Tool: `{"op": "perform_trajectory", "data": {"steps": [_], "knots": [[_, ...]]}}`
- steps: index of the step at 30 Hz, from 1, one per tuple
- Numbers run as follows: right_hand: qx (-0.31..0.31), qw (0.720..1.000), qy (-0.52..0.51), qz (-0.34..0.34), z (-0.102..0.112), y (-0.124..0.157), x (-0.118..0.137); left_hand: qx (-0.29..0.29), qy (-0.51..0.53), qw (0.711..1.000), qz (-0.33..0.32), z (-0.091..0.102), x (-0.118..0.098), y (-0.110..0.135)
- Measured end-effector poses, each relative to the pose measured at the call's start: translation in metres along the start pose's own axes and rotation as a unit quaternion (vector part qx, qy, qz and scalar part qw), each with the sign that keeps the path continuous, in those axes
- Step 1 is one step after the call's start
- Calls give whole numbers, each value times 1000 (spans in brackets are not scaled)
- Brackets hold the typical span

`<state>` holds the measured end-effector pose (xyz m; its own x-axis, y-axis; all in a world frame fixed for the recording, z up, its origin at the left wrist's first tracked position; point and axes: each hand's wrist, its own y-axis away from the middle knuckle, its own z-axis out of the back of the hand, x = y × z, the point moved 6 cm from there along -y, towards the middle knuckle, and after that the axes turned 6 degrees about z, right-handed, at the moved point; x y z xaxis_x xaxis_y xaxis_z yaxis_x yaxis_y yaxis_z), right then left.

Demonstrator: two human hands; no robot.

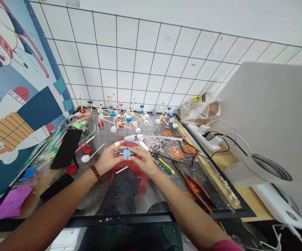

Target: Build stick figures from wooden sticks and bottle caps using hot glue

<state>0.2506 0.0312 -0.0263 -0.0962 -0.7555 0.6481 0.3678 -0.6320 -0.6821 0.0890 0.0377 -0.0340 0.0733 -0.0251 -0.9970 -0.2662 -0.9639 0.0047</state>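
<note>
Blue ribbed plastic cap (126,153) mounted on a thin wooden stick (120,153), both stick ends protruding, held between the fingertips. Left hand (109,158) and right hand (142,160) pinch it from either side; other fingers loosely spread. A plaster (117,143) covers one left fingertip. Just beyond the fingers lies a white hot glue gun (135,139); farther out stand stick-and-cap models (122,116). Right of the fingers, red-handled pliers (195,190) and wood shavings (157,148) lie on the glass tabletop (88,198). White grid-tiled wall (116,59) behind.
</note>
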Motion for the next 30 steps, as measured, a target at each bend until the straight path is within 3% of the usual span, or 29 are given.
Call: {"op": "perform_trajectory", "data": {"steps": [8, 12, 23, 25, 27, 30], "knots": [[11, 1000, 0, 13, -3, 3, -4, 26, 11, 1000, 3, -2, -1, 1], [32, 999, 2, 1, -6, 2, -1, 15, 23, 1000, -3, -1, -3, 1], [18, 999, 38, -11, -4, 1, 4, -16, -50, 998, -21, -3, -6, 4], [-17, 998, 52, -29, 0, 1, 3, -40, -28, 998, -31, 2, -6, 3], [-98, 989, 90, -65, 11, 2, -1, -83, 12, 996, -37, 11, -6, 0], [-222, 955, 166, -106, 32, 5, -4, -132, 98, 986, -21, 24, -2, -3]]}}
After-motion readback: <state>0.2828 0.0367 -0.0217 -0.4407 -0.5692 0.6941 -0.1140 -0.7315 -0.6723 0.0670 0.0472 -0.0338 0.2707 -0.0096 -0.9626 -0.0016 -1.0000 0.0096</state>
